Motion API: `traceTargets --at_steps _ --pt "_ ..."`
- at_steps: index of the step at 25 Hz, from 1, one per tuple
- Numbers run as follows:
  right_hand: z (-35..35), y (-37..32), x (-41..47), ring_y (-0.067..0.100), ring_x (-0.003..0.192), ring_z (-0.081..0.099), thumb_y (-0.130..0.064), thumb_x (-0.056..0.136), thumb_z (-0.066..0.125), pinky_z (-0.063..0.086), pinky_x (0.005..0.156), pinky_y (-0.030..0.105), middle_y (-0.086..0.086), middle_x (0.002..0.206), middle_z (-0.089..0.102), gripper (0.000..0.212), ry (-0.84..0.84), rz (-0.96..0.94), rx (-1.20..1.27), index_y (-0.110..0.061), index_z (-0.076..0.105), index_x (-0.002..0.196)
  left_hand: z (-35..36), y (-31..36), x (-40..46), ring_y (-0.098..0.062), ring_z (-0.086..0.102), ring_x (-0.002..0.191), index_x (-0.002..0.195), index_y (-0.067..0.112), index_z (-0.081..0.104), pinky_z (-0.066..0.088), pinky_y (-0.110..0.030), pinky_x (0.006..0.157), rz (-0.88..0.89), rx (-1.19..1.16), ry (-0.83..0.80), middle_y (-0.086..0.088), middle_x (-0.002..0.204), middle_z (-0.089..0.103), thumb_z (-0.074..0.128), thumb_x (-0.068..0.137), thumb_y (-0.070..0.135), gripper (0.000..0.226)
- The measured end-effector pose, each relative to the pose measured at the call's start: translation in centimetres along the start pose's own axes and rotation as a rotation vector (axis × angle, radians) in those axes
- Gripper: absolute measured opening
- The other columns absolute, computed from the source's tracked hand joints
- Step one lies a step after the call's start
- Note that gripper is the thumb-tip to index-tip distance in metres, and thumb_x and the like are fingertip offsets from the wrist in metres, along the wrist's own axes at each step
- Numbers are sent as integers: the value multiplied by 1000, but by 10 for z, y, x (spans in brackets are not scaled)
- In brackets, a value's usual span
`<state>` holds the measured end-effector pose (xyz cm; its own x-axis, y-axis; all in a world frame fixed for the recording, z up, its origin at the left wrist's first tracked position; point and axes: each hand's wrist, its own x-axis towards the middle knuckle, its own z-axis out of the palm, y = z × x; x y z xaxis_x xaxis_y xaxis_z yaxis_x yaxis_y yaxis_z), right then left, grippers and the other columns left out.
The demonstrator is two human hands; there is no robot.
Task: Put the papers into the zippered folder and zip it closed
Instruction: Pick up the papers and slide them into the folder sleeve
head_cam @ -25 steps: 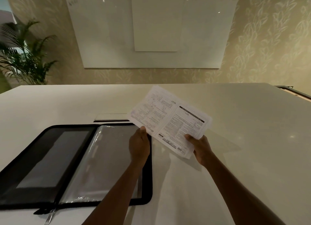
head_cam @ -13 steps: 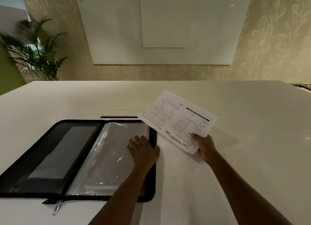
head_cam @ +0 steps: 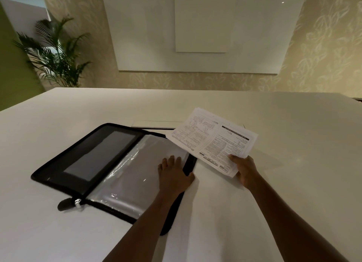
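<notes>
Two bare forearms, no sleeves, left hand (head_cam: 173,176), right hand (head_cam: 245,170), no rings or watch visible

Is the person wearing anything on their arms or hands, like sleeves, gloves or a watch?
No. Both forearms are bare right up to the bottom of the picture. The left hand and right hand show no gloves, and no rings, watch or bracelet can be seen.

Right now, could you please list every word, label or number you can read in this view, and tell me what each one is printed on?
Nothing can be read with confidence.
Papers held in the right hand: dense columns of print and a black heading bar, all too small and blurred to read.
Zippered folder, under the left hand: no label or brand visible.
Whiteboard on the wall: a faint mark in the top corner, unreadable.
</notes>
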<state>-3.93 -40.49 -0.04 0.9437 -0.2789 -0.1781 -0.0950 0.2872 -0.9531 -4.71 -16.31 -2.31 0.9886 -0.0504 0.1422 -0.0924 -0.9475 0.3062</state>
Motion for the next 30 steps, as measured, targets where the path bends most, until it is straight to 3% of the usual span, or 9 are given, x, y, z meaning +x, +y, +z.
traceTargets --at_steps 6,15,18,22,25,28,30 --pt "0 7 -32 31 109 63 3 88 61 52 91 50 12 120 66 40 2 16 -15 -12 59 124 -9 -23 -35 -29 27 141 138 24 41 23 -46 116 88 -35 -1 -3 151 37 52 72 64 78" --pt "1 19 -78 33 111 63 3 89 61 51 95 54 12 123 66 44 56 81 1 -14 57 129 -30 -56 -80 -22 31 139 135 27 46 26 -39 114 236 -56 -27 6 148 40 60 71 61 73" --pt "-3 22 -88 32 108 65 3 88 61 54 90 51 11 121 67 43 50 89 -1 -14 58 128 -39 -75 -90 -19 34 138 134 26 49 27 -36 112 308 -78 -40 8 146 42 65 71 57 73" --pt "-13 20 -93 28 102 67 3 88 61 57 71 39 10 118 68 42 31 87 3 -16 59 125 -53 -97 -101 -16 37 136 134 25 49 32 -38 112 367 -132 -89 9 144 43 71 69 53 74" --pt "-17 17 -85 30 105 65 4 87 62 56 74 40 12 120 67 41 16 91 -5 -17 59 123 -64 -109 -101 -12 35 136 137 31 45 32 -38 112 373 -80 -202 11 148 39 66 70 62 77" --pt "-20 11 -71 33 109 63 4 88 61 55 80 46 13 123 65 44 -9 84 -39 -15 57 127 -74 -97 -90 -10 54 114 115 38 57 43 -39 99 250 -61 -228 16 124 57 51 76 74 54" --pt "-23 7 -62 35 111 61 4 89 60 54 86 50 15 124 64 44 -30 81 -73 -12 55 129 -76 -78 -77 -13 62 97 102 33 65 47 -40 91 134 -44 -119 12 105 66 47 84 65 41"
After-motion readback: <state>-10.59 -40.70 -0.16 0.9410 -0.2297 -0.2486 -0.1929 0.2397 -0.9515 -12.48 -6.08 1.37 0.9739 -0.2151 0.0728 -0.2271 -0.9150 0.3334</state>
